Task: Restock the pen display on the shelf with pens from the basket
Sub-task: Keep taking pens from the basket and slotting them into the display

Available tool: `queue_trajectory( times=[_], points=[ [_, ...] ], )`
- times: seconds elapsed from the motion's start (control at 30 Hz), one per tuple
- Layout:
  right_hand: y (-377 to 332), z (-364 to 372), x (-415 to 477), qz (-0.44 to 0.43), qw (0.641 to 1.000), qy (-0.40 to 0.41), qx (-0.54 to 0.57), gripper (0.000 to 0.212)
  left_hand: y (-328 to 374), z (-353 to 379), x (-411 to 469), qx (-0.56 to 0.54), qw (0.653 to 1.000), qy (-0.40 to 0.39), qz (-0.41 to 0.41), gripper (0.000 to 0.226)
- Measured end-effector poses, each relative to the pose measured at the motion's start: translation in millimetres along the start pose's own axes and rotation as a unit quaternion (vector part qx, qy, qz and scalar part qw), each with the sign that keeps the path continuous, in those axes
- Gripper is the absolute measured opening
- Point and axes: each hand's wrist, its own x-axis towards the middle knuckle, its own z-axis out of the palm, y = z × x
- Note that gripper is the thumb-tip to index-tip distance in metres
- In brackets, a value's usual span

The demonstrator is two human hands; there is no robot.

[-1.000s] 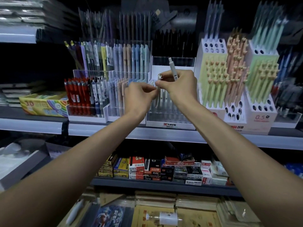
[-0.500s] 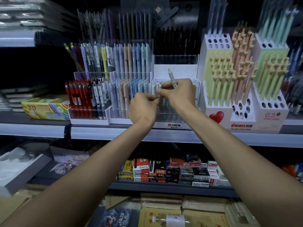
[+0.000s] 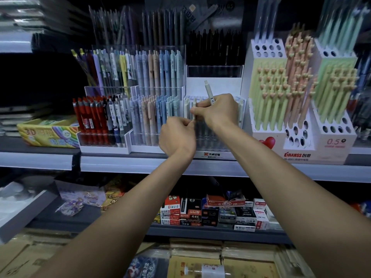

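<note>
**A:** Head view. Right hand [image 3: 218, 112] is curled round a spare pale pen [image 3: 208, 93] that stands up out of the fist. Its thumb and forefinger also pinch a second cream pen [image 3: 194, 106]. Left hand [image 3: 177, 136] is just below, fingertips closed on that cream pen's lower end, by the look of it.

**B:** Where is the pen against the slot?

**A:** At the left end of the clear display tray [image 3: 210, 141], lower end hidden behind the left hand's fingers. Can't tell if it is seated. Basket not in view.

**B:** Risks?

**A:** Two pens in one hand. My guess is that loosening the pinch also slackens the fist. The spare could then drop behind the tray or off the shelf edge [image 3: 120, 163]. A slanted entry could also knock the standing pens [image 3: 186, 106] at that end.

**B:** Room?

**A:** Tight sideways. The pastel pen rack [image 3: 156, 117] sits against the tray's left side. The white block holder [image 3: 267, 141] stands just beside it on the right, and a white riser [image 3: 212, 85] closes the back. Open room lies above and toward the person, so I'd say hands should leave upward, then back.
</note>
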Motion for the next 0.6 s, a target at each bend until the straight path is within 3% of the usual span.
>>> queue_trajectory(
  times=[0.6],
  points=[
    [2.5, 7.6, -5.9, 0.023, 1.0, 0.014, -0.01, 0.024, -2.8, -1.1, -5.9, 0.009, 1.0, -0.002, -0.02, 0.025]
  ],
)
